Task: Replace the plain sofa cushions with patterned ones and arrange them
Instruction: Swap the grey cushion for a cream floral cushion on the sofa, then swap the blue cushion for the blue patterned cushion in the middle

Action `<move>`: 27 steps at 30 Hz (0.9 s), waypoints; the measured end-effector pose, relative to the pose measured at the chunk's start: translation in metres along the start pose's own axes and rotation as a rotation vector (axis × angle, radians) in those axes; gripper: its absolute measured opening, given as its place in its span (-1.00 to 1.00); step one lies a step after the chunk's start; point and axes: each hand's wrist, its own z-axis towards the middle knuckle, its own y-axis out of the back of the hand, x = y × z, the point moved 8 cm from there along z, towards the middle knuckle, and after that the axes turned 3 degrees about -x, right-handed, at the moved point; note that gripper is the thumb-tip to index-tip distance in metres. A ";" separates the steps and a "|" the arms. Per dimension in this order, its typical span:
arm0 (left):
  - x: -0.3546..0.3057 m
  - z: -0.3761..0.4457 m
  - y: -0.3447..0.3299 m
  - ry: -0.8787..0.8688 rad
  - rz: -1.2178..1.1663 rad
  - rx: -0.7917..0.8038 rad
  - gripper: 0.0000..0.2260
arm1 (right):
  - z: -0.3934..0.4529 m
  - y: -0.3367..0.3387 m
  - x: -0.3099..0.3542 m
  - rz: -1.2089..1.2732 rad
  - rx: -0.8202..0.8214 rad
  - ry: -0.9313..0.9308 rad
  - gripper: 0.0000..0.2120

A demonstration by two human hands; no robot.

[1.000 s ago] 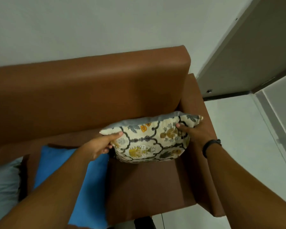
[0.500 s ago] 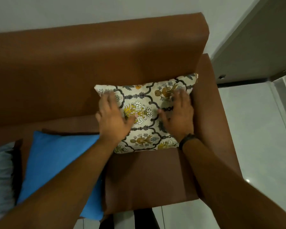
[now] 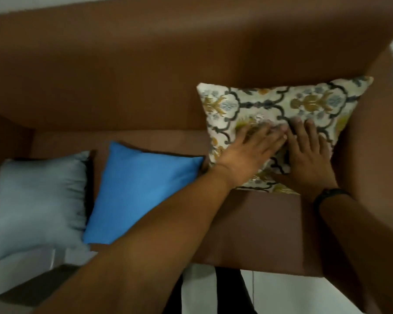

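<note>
The cream square cushion printed with a dark lattice and gold and grey-blue floral motifs (image 3: 279,114) stands in the right-hand corner of the brown leather-look sofa (image 3: 123,64), its back leaning on the backrest, its right edge against the sofa's arm, and its lower edge on the seat. Its long axis runs left to right along the backrest.

Both hands lie flat on its front face. The left hand (image 3: 247,152) reaches in from the lower left, fingers spread and extended, grasping nothing. The right hand (image 3: 309,155), with a dark band (image 3: 327,194) at the wrist, comes from below with fingers likewise straight and open, palm down on the fabric. The fingertips of the two hands meet near the middle of the cushion; neither hand grips it.

To the left on the seat lie a plain blue square cushion (image 3: 141,191) and, further left, a plain pale grey cushion (image 3: 39,205). The blue one is just beside the left forearm, so the left hand looks the nearer for taking it, and the judgement is that the plain pair has yet to be removed.

Motion blur softens the fingers and the print. The patterned cushion's lower edge is hidden by the hands, the grey cushion's lower part merges into a pale surface, and no second patterned cushion is in view.
</note>
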 end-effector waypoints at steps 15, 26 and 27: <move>0.210 -0.417 -0.155 1.083 -0.837 0.069 0.07 | -0.152 -0.143 0.240 0.845 0.664 -0.698 -0.38; 0.206 -0.522 -0.173 1.083 -1.404 0.178 -0.28 | -0.160 -0.117 0.326 0.905 0.541 -0.679 -0.16; 0.213 -0.525 -0.160 1.086 -1.401 0.152 -0.40 | -0.154 -0.100 0.322 0.922 0.558 -0.695 -0.23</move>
